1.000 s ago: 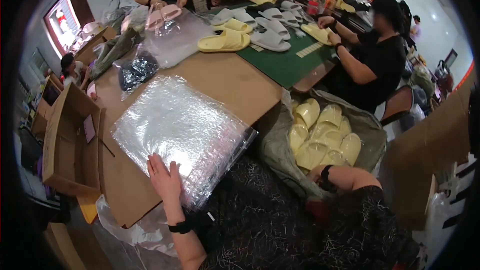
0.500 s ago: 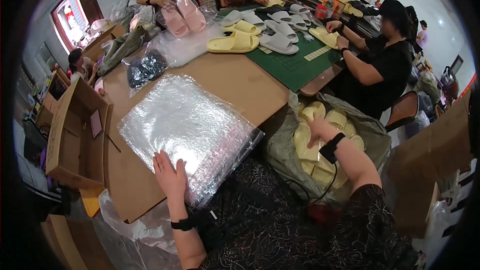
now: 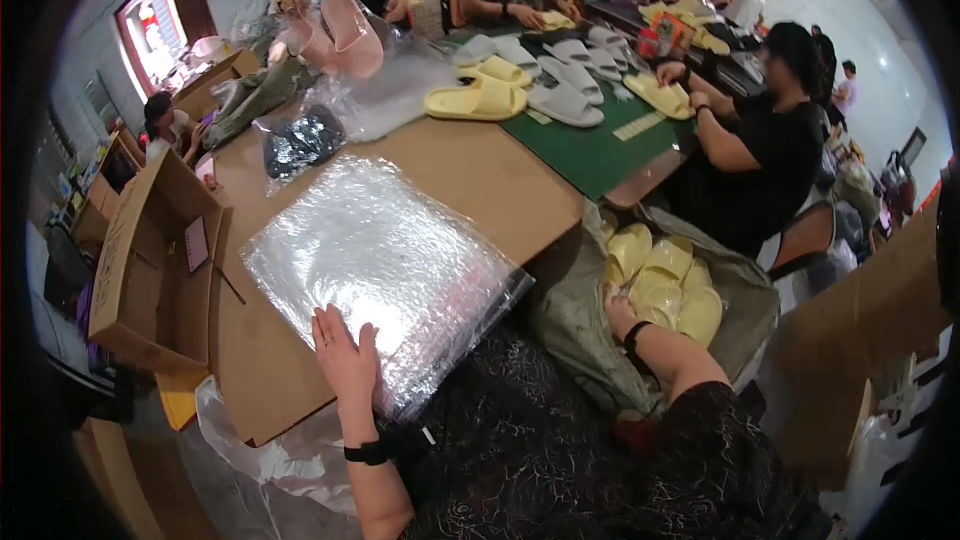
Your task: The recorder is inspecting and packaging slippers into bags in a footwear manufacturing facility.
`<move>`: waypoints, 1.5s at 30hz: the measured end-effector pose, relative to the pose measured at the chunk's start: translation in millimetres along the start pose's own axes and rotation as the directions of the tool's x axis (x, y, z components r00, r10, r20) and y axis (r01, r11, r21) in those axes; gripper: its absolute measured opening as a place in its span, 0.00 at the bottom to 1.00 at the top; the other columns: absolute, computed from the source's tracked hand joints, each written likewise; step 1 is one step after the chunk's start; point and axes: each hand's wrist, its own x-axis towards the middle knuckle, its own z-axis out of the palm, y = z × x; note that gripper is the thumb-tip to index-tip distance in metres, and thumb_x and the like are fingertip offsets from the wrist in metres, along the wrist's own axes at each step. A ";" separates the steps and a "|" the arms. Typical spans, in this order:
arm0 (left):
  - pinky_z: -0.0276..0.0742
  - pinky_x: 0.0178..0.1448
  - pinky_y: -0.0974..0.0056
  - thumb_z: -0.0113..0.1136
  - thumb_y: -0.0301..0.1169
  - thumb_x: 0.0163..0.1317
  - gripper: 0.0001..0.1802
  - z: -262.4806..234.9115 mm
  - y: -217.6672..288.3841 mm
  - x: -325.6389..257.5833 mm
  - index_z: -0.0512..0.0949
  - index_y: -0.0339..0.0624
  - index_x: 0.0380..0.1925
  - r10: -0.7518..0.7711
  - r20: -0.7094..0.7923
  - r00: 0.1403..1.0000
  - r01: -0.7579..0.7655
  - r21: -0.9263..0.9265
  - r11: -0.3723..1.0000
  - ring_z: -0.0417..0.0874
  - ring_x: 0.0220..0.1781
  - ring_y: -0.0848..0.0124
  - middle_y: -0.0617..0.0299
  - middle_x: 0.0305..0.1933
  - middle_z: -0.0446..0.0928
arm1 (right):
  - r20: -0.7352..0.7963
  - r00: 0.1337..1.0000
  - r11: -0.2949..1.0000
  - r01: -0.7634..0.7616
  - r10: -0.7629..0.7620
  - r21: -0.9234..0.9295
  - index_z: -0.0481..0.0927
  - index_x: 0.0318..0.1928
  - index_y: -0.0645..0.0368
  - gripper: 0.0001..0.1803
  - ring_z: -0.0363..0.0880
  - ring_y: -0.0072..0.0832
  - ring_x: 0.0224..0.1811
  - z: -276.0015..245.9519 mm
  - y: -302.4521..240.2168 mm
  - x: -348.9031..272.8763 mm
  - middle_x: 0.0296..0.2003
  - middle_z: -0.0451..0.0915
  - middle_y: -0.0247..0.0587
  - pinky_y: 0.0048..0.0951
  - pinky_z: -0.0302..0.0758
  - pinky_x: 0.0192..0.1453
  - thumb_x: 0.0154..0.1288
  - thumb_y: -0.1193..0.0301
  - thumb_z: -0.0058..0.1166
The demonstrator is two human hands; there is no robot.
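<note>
My left hand (image 3: 347, 355) lies flat, fingers stretched, on the near edge of a stack of clear plastic bags (image 3: 370, 240). The bags shine and lie on the brown cardboard tabletop. My right hand (image 3: 622, 314) reaches into an open grey-green woven sack (image 3: 570, 325) at the right of the table. Pale yellow slippers (image 3: 665, 270) fill the sack. The right fingers are down beside the slippers at the sack's left side, mostly hidden, so their grip does not show.
An open cardboard box (image 3: 150, 280) stands left of the table. Bagged dark items (image 3: 300, 145) lie beyond the bags. Yellow slippers (image 3: 478, 100) and grey slippers (image 3: 565, 100) cover the far side, partly on a green mat (image 3: 570, 155). Across the table, a person handles bagged pink slippers (image 3: 352, 35); another, at right, a yellow slipper.
My right hand has moved lower and toward the near left of the sack, and the slippers there have shifted. My left hand stays on the bags. The person opposite has moved the bagged pink slippers.
</note>
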 end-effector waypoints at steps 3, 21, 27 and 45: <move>0.54 0.77 0.47 0.61 0.47 0.63 0.42 -5.7 -12.9 -12.4 0.62 0.30 0.69 -0.018 -0.018 1.000 0.019 0.048 0.999 0.55 0.78 0.41 0.31 0.74 0.58 | -0.098 0.973 0.507 0.194 -0.210 0.840 0.65 0.69 0.61 0.53 0.82 0.44 0.51 -113.4 60.1 -89.4 0.55 0.80 0.54 0.45 0.78 0.50 0.44 0.59 0.78; 0.57 0.74 0.42 0.65 0.45 0.60 0.43 -9.9 -5.6 -4.2 0.64 0.27 0.67 0.015 -0.022 1.000 -0.014 0.029 0.999 0.59 0.74 0.35 0.27 0.71 0.60 | -0.840 0.311 0.539 0.657 0.444 0.528 0.79 0.53 0.56 0.18 0.76 0.45 0.57 -491.7 172.4 -12.1 0.57 0.75 0.46 0.42 0.79 0.53 0.63 0.67 0.57; 0.56 0.75 0.41 0.64 0.49 0.60 0.44 -17.2 2.0 -7.6 0.64 0.26 0.67 -0.034 0.038 0.999 0.034 0.024 0.999 0.58 0.75 0.34 0.27 0.72 0.59 | -0.847 0.394 0.766 0.397 0.356 0.506 0.72 0.63 0.58 0.23 0.84 0.44 0.49 -541.6 177.2 66.0 0.71 0.63 0.48 0.45 0.81 0.51 0.68 0.72 0.48; 0.56 0.76 0.44 0.63 0.47 0.62 0.43 -17.7 3.2 2.0 0.63 0.27 0.68 -0.053 0.015 0.998 0.054 -0.024 0.998 0.58 0.76 0.38 0.30 0.73 0.60 | -0.911 -0.038 0.837 0.413 0.410 0.360 0.78 0.39 0.59 0.15 0.75 0.47 0.47 -511.5 237.7 -76.6 0.43 0.73 0.48 0.45 0.76 0.47 0.47 0.73 0.59</move>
